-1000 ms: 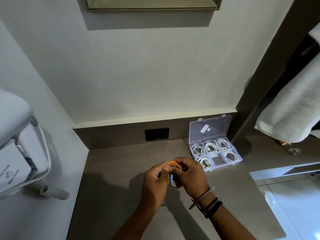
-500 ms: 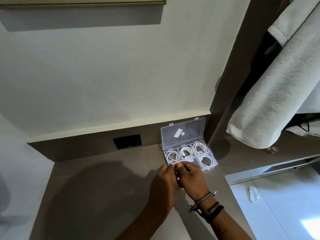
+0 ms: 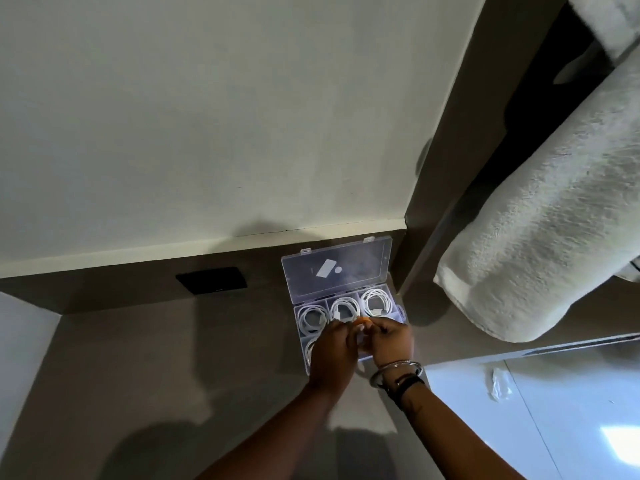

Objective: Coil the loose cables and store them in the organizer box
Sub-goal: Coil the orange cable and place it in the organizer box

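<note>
A clear plastic organizer box [image 3: 400, 311] stands open on the brown counter, its lid [image 3: 337, 268] leaning back against the wall. Three back compartments each hold a coiled white cable [image 3: 375, 301]. My left hand [image 3: 332, 355] and my right hand [image 3: 391, 339] are together over the box's front row, covering it. Both pinch a small coiled orange cable [image 3: 363, 320], of which only a sliver shows between the fingertips. The front compartments are mostly hidden.
A black wall socket [image 3: 212, 279] sits in the backsplash left of the box. A white towel [image 3: 540, 230] hangs at the right, above a lower white surface [image 3: 571, 420] holding a small plastic wrapper [image 3: 498, 384]. The counter [image 3: 173, 375] extends left.
Both hands carried the orange cable forward and right, from mid-counter to above the box's front compartments. The view swung right, and the wall-mounted hair dryer left the frame.
</note>
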Demonstrator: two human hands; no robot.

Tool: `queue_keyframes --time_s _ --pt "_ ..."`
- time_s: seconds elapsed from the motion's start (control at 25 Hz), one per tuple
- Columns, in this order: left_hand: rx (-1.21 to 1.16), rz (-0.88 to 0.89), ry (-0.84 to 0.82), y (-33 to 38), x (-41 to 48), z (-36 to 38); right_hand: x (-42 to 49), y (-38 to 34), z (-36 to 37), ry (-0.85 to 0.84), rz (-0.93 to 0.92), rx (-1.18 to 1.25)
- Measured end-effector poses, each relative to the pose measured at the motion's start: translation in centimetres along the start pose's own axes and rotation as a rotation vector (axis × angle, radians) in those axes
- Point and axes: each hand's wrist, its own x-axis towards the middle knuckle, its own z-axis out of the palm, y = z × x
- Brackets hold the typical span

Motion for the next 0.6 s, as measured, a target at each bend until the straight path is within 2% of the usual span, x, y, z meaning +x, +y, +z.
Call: queue_keyframes --time_s 0.12,0.24,0.36,0.44,0.6 --pt "0.125 0.155 -0.050 -1.6 0.7 0.6 0.3 1.3 0.8 0.047 -0.082 -0.055" --pt "0.215 0.214 -0.069 -3.1 1.2 0.8 -0.7 1.5 1.4 0.030 -0.261 -0.320" --pt "0.261 0.251 -0.061 -3.0 1.3 1.1 -0.8 1.5 1.2 0.033 -0.208 -0.601" --pt "0.292 0.281 -0.069 -2.6 1.3 1.3 -0.2 1.8 1.0 -0.022 -0.181 -0.715" --pt "0.418 0.270 -0.130 -3.1 1.2 1.6 0.1 2.5 0.4 -0.221 -0.369 -0.949"
